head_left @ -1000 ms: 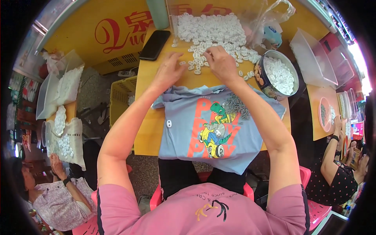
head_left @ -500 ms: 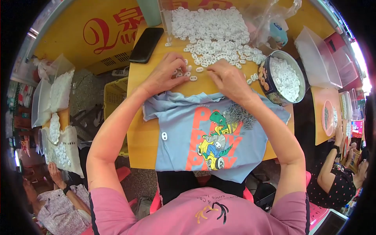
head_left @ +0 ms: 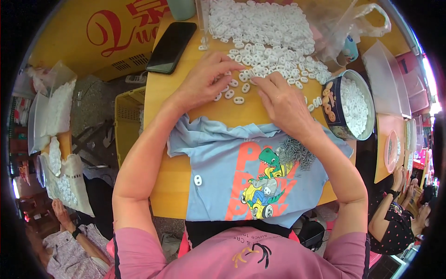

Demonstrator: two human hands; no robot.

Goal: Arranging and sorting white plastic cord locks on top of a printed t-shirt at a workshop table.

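Note:
Small white oval plastic pieces with two holes lie in a heap point(head_left: 260, 25) at the far side of the table, spilling loosely towards me. My left hand point(head_left: 204, 81) rests at the near left of the spill, thumb and fingers apart around several loose pieces point(head_left: 229, 94). On the right, my right hand point(head_left: 283, 102) reaches its index fingertip to a piece at the heap's near edge; its thumb stands apart and the other fingers are bent. A light blue T-shirt point(head_left: 213, 139) with a dinosaur print covers the table's near part. One white piece point(head_left: 198, 180) lies on it, and a pile of small grey metal-looking parts point(head_left: 297, 156) sits at its right.
A round tin point(head_left: 332, 109) full of white pieces stands at the right, beside a clear plastic bag point(head_left: 353, 23). A black phone point(head_left: 172, 46) lies at the far left of the wooden table point(head_left: 162, 200). A yellow crate point(head_left: 127, 116) is left of it. Other people work at both sides.
Both hands have moved slightly; the right fingertips now reach the heap's near edge. More loose pieces lie between the hands. The whole view has shifted a little.

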